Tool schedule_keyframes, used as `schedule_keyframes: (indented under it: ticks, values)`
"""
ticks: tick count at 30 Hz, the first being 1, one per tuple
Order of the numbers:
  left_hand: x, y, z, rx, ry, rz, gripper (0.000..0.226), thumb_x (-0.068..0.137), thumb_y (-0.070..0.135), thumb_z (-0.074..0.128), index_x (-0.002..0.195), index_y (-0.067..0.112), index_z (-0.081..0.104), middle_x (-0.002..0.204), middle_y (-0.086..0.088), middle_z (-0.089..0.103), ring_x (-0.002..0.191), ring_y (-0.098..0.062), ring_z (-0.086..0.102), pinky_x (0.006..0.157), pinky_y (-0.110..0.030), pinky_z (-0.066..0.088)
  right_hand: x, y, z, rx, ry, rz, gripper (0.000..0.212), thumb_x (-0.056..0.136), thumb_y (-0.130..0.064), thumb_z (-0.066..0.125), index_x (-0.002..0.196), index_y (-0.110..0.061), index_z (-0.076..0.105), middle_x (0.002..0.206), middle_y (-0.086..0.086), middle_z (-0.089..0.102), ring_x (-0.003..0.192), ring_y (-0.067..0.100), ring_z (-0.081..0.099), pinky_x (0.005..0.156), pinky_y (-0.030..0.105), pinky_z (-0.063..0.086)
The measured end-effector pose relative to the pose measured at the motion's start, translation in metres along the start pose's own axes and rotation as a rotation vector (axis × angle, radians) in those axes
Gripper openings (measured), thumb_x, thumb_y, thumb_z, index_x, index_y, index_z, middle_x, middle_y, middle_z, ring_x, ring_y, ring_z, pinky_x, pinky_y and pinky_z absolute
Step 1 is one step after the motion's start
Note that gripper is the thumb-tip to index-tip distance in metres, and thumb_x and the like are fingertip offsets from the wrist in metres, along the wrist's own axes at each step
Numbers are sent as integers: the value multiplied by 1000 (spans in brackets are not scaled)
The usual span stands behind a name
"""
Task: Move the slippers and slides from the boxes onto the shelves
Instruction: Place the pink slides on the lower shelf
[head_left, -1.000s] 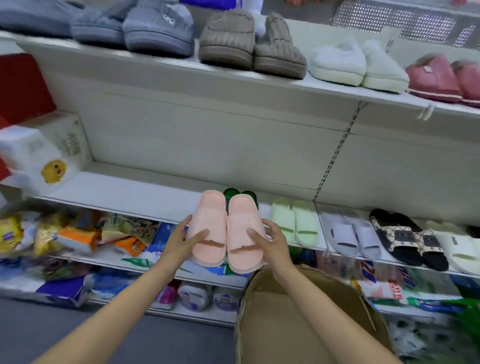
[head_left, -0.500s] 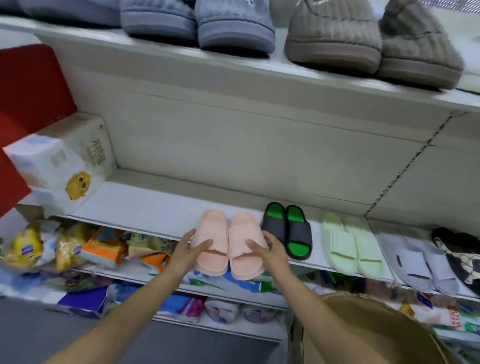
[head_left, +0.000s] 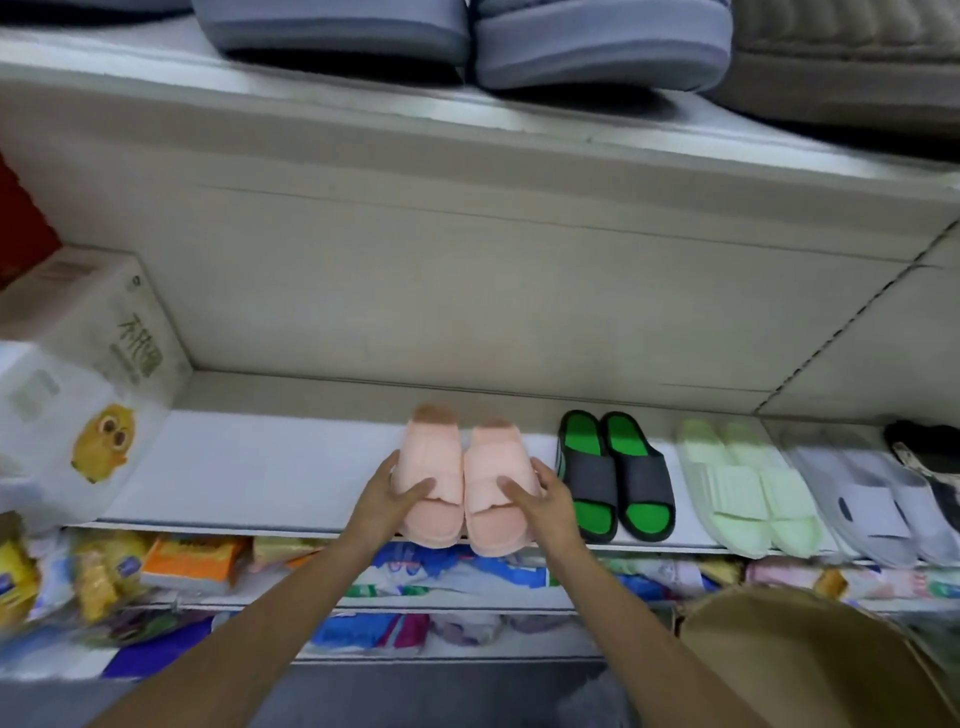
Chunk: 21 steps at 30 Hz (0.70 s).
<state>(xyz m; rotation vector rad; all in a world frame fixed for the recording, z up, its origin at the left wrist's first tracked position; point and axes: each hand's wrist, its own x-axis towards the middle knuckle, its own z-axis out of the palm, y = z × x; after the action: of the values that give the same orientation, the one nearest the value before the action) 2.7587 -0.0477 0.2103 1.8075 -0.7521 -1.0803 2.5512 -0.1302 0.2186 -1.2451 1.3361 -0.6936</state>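
The cardboard box (head_left: 810, 660) is cut off at the lower right corner, while the left hand (head_left: 384, 499) and right hand (head_left: 545, 499) clasp the pink slides (head_left: 462, 483) from either side on the middle shelf (head_left: 249, 467), just beside black-and-green slides (head_left: 615, 475).

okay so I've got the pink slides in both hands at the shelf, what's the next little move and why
Probably push the pink slides a bit farther back, then let go. Their heels overhang the front edge of the shelf, while the black and green slides beside them sit fully on it. The left hand and right hand each grip one slide.
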Motion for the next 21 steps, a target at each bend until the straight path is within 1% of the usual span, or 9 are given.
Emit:
schedule_keyframes:
  ticks: [2,4,6,8,10,12,15,19,21]
  values:
    - [9,4,-1,106,-10,45,53,87,31,76,131,20,49,124,4,53,111,-19,54,88,-31,45,6,-2,2,-47,4,-13,45,84,-17,78,124,-7,58,120,4,67,111,26,64,88,31,51]
    - [22,-3,-3,237,-15,66,61,78,51,77,124,17,56,124,1,57,114,-20,56,94,-36,49,13,-2,3,-103,25,-21,48,84,-18,78,126,-10,55,122,2,64,112,22,62,95,31,49]
    - [41,-19,-4,339,-11,97,63,76,60,75,122,19,61,124,-4,61,116,-23,56,99,-42,49,22,3,5,-185,50,-33,42,85,-19,76,121,-4,59,116,7,68,107,25,64,89,31,50]
    - [39,-9,-2,399,-3,162,57,84,43,76,131,15,59,134,-8,57,124,-26,51,106,-42,43,29,11,9,-283,71,-38,38,90,-19,71,120,1,59,115,14,67,107,30,64,88,33,49]
    - [35,-1,-2,389,-12,188,59,88,31,75,138,11,53,139,-10,53,126,-26,50,107,-39,41,32,13,12,-335,74,-22,49,94,-23,64,135,3,51,132,18,59,120,33,58,102,38,46]
    - [36,1,-3,354,-27,164,62,87,29,75,142,11,50,140,-10,51,124,-25,52,107,-39,43,32,10,13,-348,67,-32,55,98,-23,60,144,1,44,143,16,51,130,31,51,110,35,39]
    - [39,1,-4,361,-28,170,65,86,28,77,143,13,48,139,-10,51,122,-26,54,104,-42,46,35,10,10,-355,68,-34,59,99,-24,59,148,0,38,150,14,45,136,28,46,111,30,33]
    - [38,-1,-3,405,12,199,67,86,29,77,144,13,48,140,-10,51,121,-26,55,101,-40,48,38,12,5,-389,60,-65,59,97,-25,61,147,-1,41,146,14,50,133,28,50,112,34,37]
    - [34,0,-4,477,55,282,66,86,27,77,143,13,49,142,-7,51,124,-25,53,102,-35,45,37,9,-3,-355,67,-83,54,95,-20,65,143,-3,46,142,13,54,129,26,53,111,38,40]
